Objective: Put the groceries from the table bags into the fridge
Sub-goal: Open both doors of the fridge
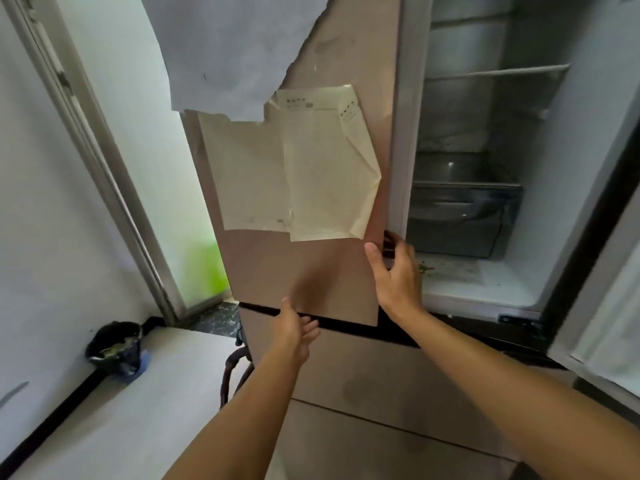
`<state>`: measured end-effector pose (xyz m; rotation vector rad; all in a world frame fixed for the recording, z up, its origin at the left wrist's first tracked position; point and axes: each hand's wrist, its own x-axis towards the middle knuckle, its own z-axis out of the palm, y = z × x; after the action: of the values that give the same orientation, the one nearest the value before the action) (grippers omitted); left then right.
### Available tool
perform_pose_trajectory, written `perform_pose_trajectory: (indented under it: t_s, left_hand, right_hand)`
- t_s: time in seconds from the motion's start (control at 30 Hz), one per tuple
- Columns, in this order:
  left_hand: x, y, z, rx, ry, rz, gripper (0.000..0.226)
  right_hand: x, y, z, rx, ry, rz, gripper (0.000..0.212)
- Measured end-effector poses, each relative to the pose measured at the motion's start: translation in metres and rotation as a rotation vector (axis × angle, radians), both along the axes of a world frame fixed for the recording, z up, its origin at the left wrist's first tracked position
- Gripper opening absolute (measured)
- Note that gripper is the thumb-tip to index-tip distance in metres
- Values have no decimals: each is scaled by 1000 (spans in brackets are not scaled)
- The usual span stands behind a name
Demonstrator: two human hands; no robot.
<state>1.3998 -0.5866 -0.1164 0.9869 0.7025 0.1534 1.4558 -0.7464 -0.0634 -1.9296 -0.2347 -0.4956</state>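
Note:
The fridge stands in front of me with its right door (609,323) swung open and its left door (304,271) still in place, pinkish-beige with papers stuck on it. My right hand (394,271) grips the inner edge of the left door, thumb on the front, fingers curled behind the edge. Lower down, my left hand (298,330) is open, fingers spread, at the bottom edge of that door. The fridge interior (485,282) shows a white floor with some crumbs, a dark drawer (460,216) and a glass shelf (495,72). No groceries or bags are in view.
Cream papers (291,168) and a torn grey sheet (235,46) hang on the left door. Below are beige freezer drawers (363,375). A black bin (116,344) sits on the floor at left by the wall, near a glass door frame (114,188).

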Motion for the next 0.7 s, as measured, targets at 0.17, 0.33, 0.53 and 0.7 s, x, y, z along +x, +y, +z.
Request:
perform_pose_trajectory:
  t_s: [0.17,0.33,0.53,0.7]
  left_hand:
    - [30,-14,-3,-301,-115,48,57]
    - [33,-21,-5,-361,-181,96,61]
    - [24,-27,3,-335,-156,82,63]
    - [27,-22,-4,-295,-123,77,68]
  right_hand:
    - [7,-9,3,-62,2,62,63]
    - [3,-11,11,-139,-3,98,55]
    - [-12,-7,14,-199,27,78,53]
    - [-25,-3,16,-193,47,50,56]
